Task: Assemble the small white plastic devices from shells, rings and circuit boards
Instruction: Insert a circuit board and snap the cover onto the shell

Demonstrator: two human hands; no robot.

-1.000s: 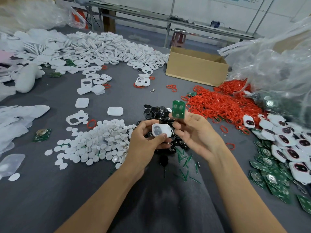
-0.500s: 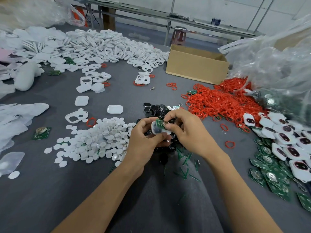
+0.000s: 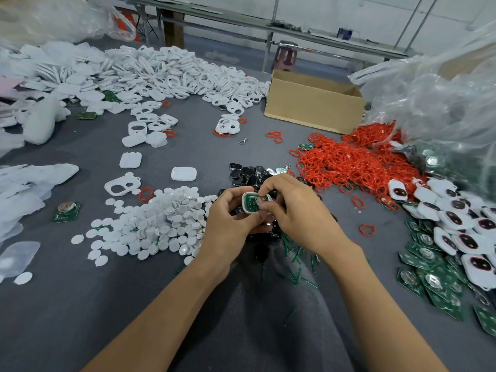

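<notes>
A small white rounded plastic shell (image 3: 244,203) is held low in the middle of the view, just above the grey cloth-covered surface (image 3: 80,304), with a green circuit board (image 3: 252,204) lying in its open face. The left hand (image 3: 230,218) curls fingers and thumb round the shell. The right hand (image 3: 295,210), close against it, pinches the board's right end with bent fingertips. A heap of white round plastic discs (image 3: 161,218) lies to the left, black oval pieces (image 3: 248,174) just behind, and a pile of red rubber rings (image 3: 349,162) to the right. A brown cardboard box (image 3: 314,103) and clear plastic bags (image 3: 442,89) stand farther back.
</notes>
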